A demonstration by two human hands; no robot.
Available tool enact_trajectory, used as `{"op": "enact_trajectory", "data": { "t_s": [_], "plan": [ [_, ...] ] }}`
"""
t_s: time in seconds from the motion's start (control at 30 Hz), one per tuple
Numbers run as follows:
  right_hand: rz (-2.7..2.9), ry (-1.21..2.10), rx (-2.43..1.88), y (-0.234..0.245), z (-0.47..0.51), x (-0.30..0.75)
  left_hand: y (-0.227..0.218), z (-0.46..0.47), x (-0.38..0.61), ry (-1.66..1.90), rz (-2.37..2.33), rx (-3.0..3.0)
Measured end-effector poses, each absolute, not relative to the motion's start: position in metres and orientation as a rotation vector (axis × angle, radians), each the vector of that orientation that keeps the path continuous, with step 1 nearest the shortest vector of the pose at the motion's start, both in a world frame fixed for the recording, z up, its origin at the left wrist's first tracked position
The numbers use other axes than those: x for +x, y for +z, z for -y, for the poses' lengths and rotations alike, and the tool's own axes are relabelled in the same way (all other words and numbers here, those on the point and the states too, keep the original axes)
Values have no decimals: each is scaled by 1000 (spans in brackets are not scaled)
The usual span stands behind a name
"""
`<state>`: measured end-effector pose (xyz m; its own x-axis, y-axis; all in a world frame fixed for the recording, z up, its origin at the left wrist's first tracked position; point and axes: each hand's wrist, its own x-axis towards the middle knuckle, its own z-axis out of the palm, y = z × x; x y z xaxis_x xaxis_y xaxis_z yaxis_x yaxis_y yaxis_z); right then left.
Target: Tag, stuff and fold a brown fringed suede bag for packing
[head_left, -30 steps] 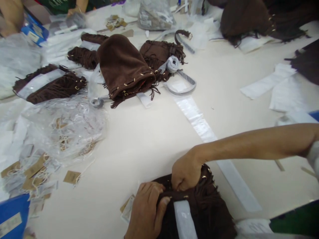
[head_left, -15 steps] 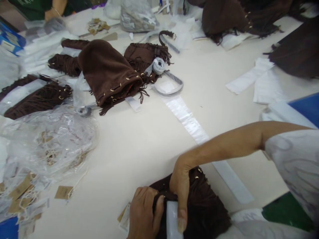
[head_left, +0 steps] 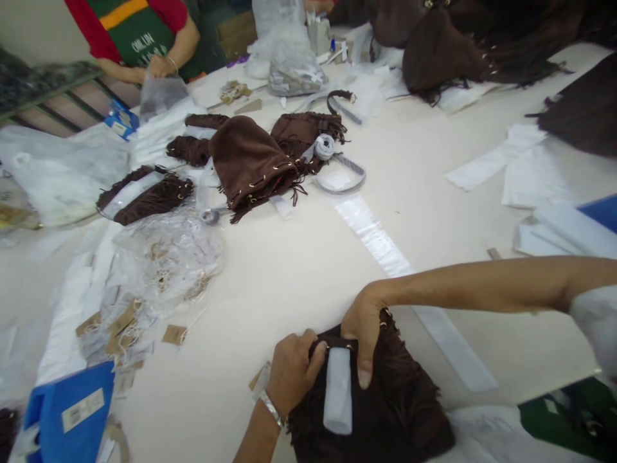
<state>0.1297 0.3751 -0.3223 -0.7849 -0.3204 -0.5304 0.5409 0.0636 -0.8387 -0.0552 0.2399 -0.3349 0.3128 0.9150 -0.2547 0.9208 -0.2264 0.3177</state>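
A dark brown fringed bag point(head_left: 385, 418) with metal eyelets lies on the table right in front of me. My left hand point(head_left: 294, 373), with a silvery bracelet at the wrist, pinches the bag's upper edge from the left. From the right, my right hand point(head_left: 364, 331) reaches over the same edge; its thumb lies outside on the bag and its other fingers are hidden behind the edge. Between the two hands a rolled white wrap point(head_left: 339, 392) hangs down over the bag's front. A brown paper tag point(head_left: 260, 379) shows beside my left wrist.
Several brown fringed bags point(head_left: 250, 161) lie farther back, others point(head_left: 443, 58) at the far right. White strips point(head_left: 371, 235) cross the table. A clear plastic bag point(head_left: 168, 251), loose tags point(head_left: 120, 331) and a blue bin point(head_left: 72, 411) are at left. A person in a green apron point(head_left: 135, 38) works behind.
The view has swung left and up, bringing the other person and the blue bin into sight. My hands stay on the bag's edge, and more of the white roll shows between them.
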Motion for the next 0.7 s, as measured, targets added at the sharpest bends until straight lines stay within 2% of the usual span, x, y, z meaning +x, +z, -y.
{"op": "enact_trajectory", "data": {
  "t_s": [0.13,0.23,0.4,0.5,0.7],
  "plan": [
    [-1859,-1439,74,-324,-369,122,-336,-236,-48,-123,-1658,2295],
    [-2335,-1249,318,-311,-362,142,-335,-232,-46,-54,-1730,2326],
    [-3001,-868,690,-298,-319,195,-327,-213,-40,321,-1876,2239],
    [-3090,-768,703,-313,-287,213,-322,-194,-29,405,-1934,2195],
    [-3220,-618,667,-353,-281,223,-332,-170,-18,231,-1991,2294]
  ]
}}
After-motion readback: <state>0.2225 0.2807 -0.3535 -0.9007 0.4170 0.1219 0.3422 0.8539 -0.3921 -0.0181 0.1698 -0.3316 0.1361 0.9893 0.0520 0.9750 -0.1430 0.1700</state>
